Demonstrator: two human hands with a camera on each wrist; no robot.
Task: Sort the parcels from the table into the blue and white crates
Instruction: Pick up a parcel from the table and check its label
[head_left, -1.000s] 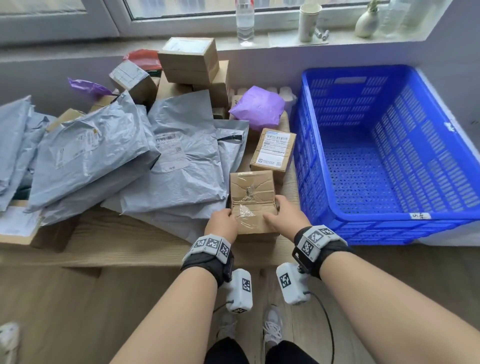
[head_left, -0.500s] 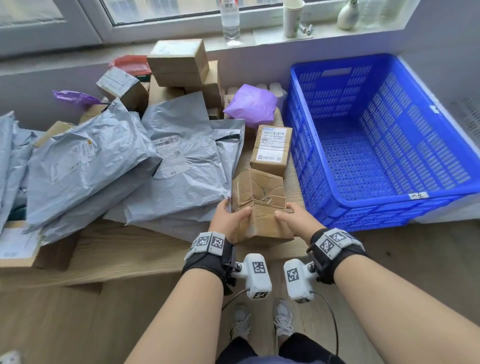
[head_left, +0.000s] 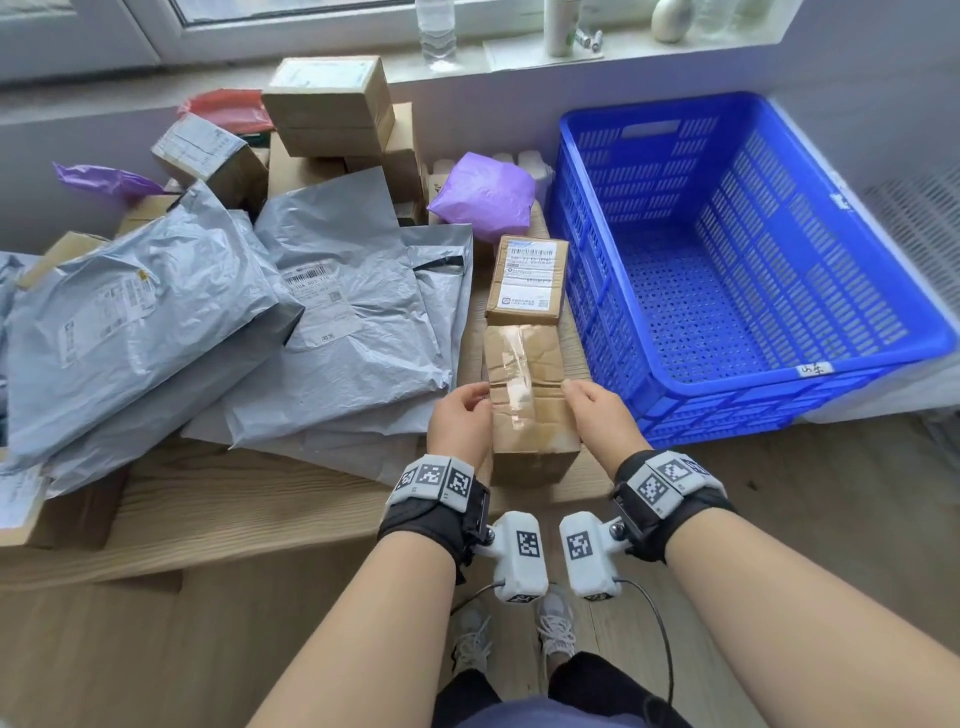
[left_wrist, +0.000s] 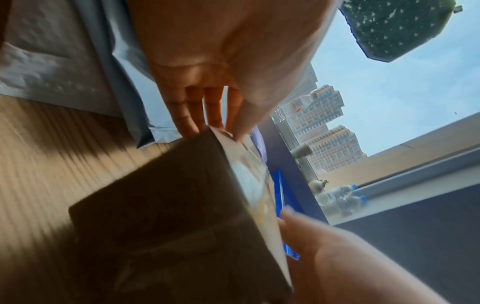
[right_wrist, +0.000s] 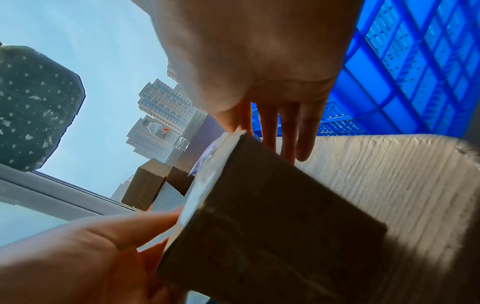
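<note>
We hold a taped cardboard box (head_left: 527, 395) between our two hands at the near edge of the wooden table (head_left: 218, 499). Our left hand (head_left: 460, 418) grips its left side, with the thumb on the top face and the fingers (left_wrist: 193, 115) down the side. Our right hand (head_left: 602, 415) grips the right side in the same way, thumb on top and fingers (right_wrist: 288, 131) reaching down along the side. In the wrist views the box looks a little tilted; we cannot tell if its bottom touches the table.

Just behind the box lies a smaller box with a white label (head_left: 527, 280). To the left of both, grey mailer bags (head_left: 343, 322) lie in overlapping layers. Further back we see a purple bag (head_left: 485, 195) and a stack of cardboard boxes (head_left: 330, 106) near the wall.

On the right, just beside the table, stands the blue crate (head_left: 670, 395), with nothing inside it. Past it, at the right edge, a part of something white and perforated (head_left: 919, 218) shows.
</note>
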